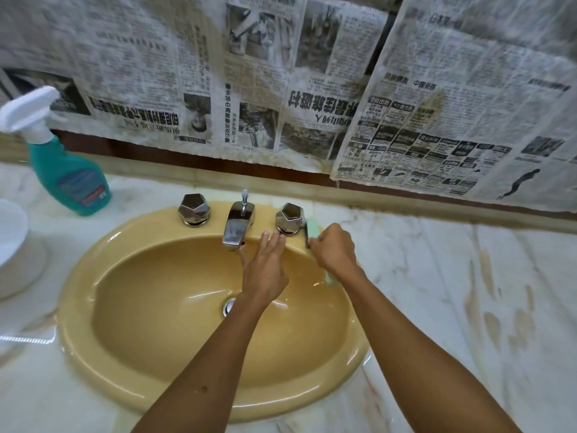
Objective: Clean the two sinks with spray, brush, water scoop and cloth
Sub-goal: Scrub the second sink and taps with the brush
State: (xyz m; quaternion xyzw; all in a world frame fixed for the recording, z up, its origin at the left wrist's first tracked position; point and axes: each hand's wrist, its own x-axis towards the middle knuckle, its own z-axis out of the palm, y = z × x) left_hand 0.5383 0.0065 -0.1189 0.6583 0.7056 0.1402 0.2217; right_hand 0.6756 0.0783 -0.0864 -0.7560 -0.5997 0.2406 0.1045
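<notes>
From the head camera, a person's two bare forearms reach across a mustard-yellow oval ceramic sink (150, 364) set into a white marble worktop (452, 276). The right hand (334, 250) is curled round a pale green plastic scrubbing brush (312, 228), its dark bristles pressed to the sink's back rim just right of a faceted chrome tap knob (289, 217). The left hand (265, 270) lies flat with fingers straight, holding nothing, fingertips on the rim between that knob and the chrome spout (237, 225); the two hands sit close together but apart. A second faceted chrome knob (193, 209) stands left of the spout. Well to the left of both hands, a teal spray bottle with a white trigger (67, 170) stands on the worktop, near a white rounded object (12, 245) at the frame's edge. Sheets of yellowed newspaper (312, 89) cover the wall beyond the hands.
</notes>
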